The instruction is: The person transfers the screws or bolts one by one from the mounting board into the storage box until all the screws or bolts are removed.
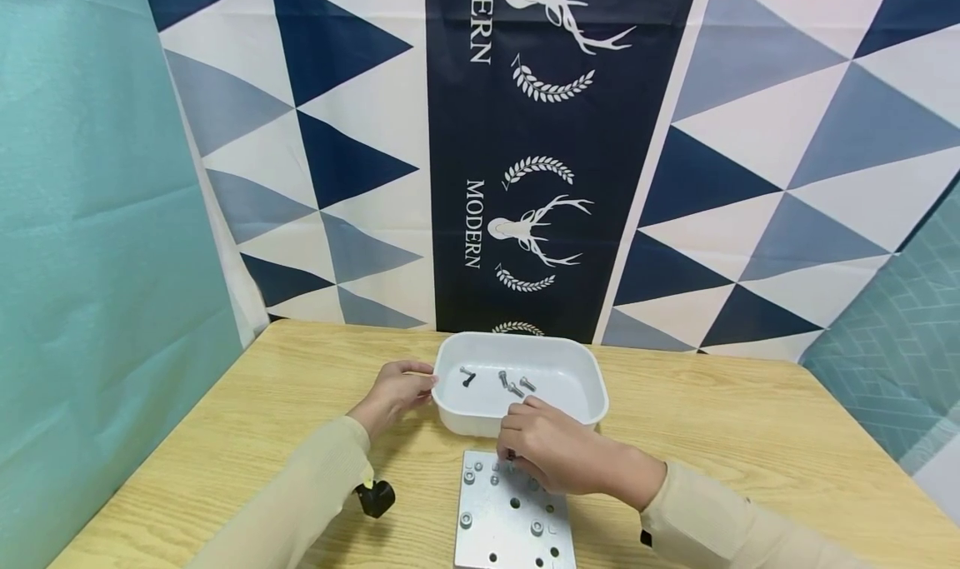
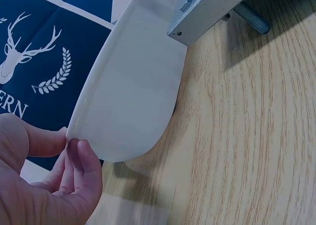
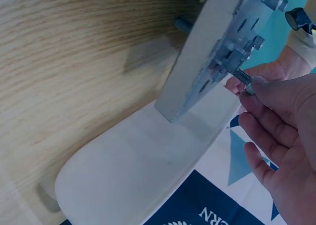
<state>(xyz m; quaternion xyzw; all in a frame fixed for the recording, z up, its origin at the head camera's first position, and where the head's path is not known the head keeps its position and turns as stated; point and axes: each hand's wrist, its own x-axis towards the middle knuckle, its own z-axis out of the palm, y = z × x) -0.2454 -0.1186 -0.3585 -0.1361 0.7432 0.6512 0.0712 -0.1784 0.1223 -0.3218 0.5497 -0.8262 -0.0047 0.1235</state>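
With thumb and fingers my left hand (image 1: pixel 396 394) pinches the left end of a white plastic tub (image 1: pixel 474 424); the left wrist view shows the thumb (image 2: pixel 47 142) right at its rim. Over the far edge of a metal plate (image 1: pixel 510 544) is my right hand (image 1: pixel 553 451). It pinches a bolt (image 3: pixel 243 77) between thumb and fingertips, head toward the hand and threaded end toward the plate's upper face. Several socket-head bolts stand in the plate, among them one bolt (image 1: pixel 466 520) at the left edge, beside bare holes.
Inside the tub lie several loose silver bolts (image 1: pixel 514 389) and a black bolt (image 1: pixel 468 381). In the left wrist view a threaded leg (image 2: pixel 252 18) under the plate reaches down toward the wooden table (image 1: pixel 705 436). A patterned cloth (image 1: pixel 360 136) hangs behind.
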